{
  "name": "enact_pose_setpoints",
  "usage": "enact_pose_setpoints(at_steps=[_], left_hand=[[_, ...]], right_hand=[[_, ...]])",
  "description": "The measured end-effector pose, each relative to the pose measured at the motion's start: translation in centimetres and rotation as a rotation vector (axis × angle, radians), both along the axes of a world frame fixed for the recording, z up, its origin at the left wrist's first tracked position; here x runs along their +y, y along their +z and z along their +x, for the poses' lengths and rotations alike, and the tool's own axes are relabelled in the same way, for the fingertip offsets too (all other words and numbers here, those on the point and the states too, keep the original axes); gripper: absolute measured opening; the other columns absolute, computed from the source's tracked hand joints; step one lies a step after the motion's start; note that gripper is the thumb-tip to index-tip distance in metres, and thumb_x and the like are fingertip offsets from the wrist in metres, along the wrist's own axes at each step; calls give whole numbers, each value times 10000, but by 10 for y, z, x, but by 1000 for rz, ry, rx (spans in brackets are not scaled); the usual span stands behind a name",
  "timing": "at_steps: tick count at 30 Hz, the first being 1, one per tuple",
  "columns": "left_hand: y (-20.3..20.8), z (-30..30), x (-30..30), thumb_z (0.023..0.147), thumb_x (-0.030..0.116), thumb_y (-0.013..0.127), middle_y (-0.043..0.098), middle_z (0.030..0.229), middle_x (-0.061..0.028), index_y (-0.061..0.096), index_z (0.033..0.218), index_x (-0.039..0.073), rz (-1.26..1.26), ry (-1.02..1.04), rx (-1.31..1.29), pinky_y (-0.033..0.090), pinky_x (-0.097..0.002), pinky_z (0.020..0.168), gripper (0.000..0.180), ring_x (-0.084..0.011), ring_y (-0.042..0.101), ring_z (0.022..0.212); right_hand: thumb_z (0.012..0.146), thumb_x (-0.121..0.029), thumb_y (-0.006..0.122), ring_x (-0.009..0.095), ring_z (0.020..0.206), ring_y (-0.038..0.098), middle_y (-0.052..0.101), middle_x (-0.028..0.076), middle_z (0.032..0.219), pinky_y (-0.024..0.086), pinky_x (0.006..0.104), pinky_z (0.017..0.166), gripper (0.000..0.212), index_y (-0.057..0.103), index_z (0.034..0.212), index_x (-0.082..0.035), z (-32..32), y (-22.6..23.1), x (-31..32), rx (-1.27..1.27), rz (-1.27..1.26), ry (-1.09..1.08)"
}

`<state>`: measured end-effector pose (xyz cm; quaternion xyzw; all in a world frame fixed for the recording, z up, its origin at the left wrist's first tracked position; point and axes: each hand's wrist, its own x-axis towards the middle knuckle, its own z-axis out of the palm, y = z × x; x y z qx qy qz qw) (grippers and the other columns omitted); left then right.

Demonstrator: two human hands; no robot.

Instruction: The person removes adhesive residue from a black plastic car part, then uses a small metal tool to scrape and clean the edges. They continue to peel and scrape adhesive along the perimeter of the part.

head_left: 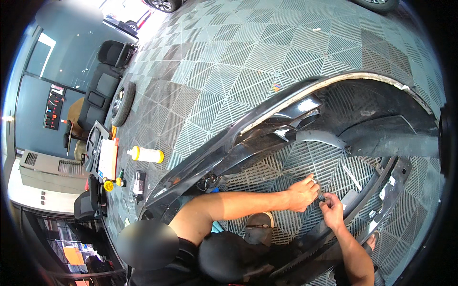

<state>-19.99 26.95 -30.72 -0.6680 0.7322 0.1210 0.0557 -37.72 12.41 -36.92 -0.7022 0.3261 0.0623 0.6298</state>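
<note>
My left hand (pixel 303 193) is closed, its fingertips pinched together over the floor. Just beside it, my right hand (pixel 332 210) is closed too, thumb against forefinger. Something small and dark shows at the right fingertips, too small to name; whatever the left fingers hold is hidden. Around both hands curves a large black car bumper (pixel 214 148), lying on the floor with its inner side up. Close to my right hand runs a long black trim strip (pixel 392 178) with pale patches. A thin whitish strip (pixel 352 177) lies beyond the hands.
My sandalled foot (pixel 260 228) stands inside the bumper's curve. To the left are a white bottle with yellow ends (pixel 147 154), a dark bottle (pixel 139 184), a yellow round brush (pixel 109 185), a loose wheel (pixel 123 104) and black seats (pixel 102 86). Grey floor tiles (pixel 229 62) extend beyond.
</note>
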Motion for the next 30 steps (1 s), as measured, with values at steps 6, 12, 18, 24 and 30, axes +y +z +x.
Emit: enact_pose_setpoints(at_steps=[6, 12, 18, 24, 30], left_hand=[[8, 8, -7, 707, 332, 685, 659, 1092, -217, 766, 925, -25, -63, 9, 206, 325, -569, 1177, 426, -347, 627, 1048], [9, 12, 7, 761, 451, 760, 688, 896, -120, 745, 927, 7, -91, -26, 116, 275, -611, 1179, 474, -281, 633, 1018], [43, 18, 13, 777, 347, 779, 673, 1027, -103, 728, 935, 48, -181, 59, 237, 282, -593, 1188, 341, -284, 613, 1111], [53, 24, 38, 719, 244, 840, 604, 1215, -103, 703, 1039, 77, -320, 383, 395, 358, -533, 1092, 386, -323, 527, 1226], [49, 18, 25, 729, 345, 843, 371, 1531, -233, 662, 1252, 117, -147, 458, 328, 287, -586, 1156, 599, -450, 284, 1455]], right_hand=[[882, -79, 721, 121, 718, 596, 657, 47, 808, 515, 306, 674, 358, 635, 1219, 3, -9, -17, -9, -69, 30, -39], [911, -169, 719, 153, 744, 638, 680, 68, 818, 541, 327, 720, 346, 649, 1231, -56, 3, 15, -16, 51, -74, 50], [921, -192, 705, 165, 726, 642, 682, 70, 809, 539, 343, 716, 355, 636, 1247, -70, 4, 26, -17, 71, -22, 17], [924, -199, 699, 167, 726, 643, 685, 66, 809, 539, 351, 711, 355, 633, 1246, -66, 2, 27, -18, 88, -24, 19], [924, -187, 703, 164, 747, 637, 670, 57, 813, 539, 347, 726, 380, 613, 1276, -75, 7, 31, -15, 99, -5, 52]])
